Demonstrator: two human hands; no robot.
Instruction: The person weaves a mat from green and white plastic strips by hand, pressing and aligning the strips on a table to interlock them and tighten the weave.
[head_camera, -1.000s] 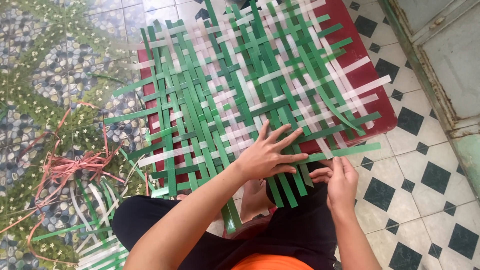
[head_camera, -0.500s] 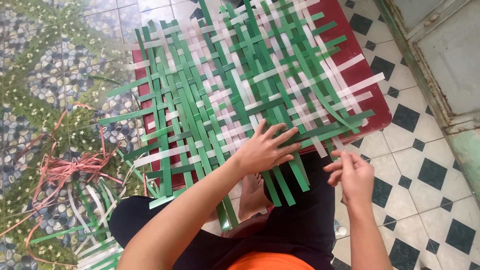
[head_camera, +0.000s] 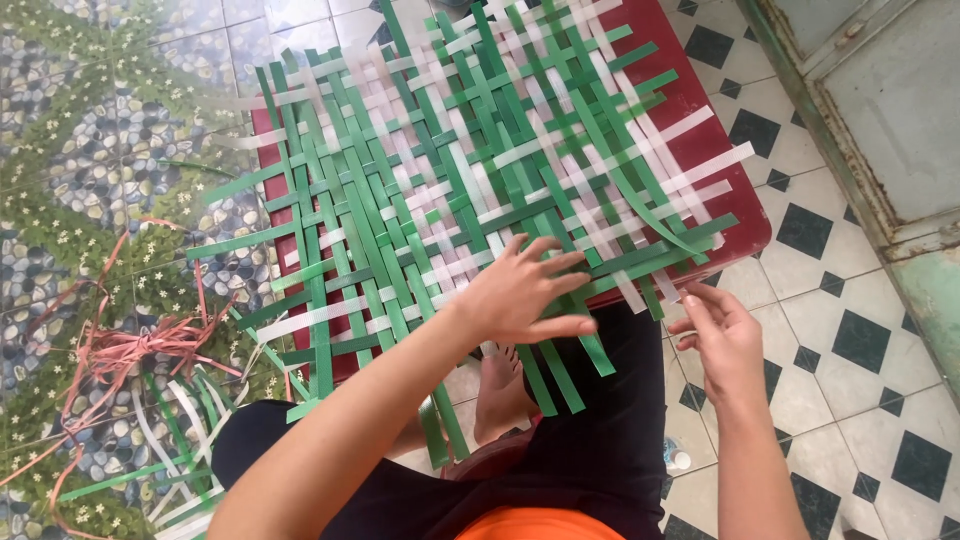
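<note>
My right hand (head_camera: 722, 335) has lifted off the woven strip mat (head_camera: 470, 180), fingers loosely open, empty; my left hand (head_camera: 525, 290) presses flat, fingers spread.

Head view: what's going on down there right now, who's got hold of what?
A seated person is working on a woven mat of green and white strips that lies on a dark red board over the tiled floor. The left hand presses flat, fingers spread, on the mat's near edge. The right hand hovers just off the mat's near right corner, fingers loosely curled, holding nothing that I can make out. Loose strips and a tangle of pink cord lie on the floor to the left.
</note>
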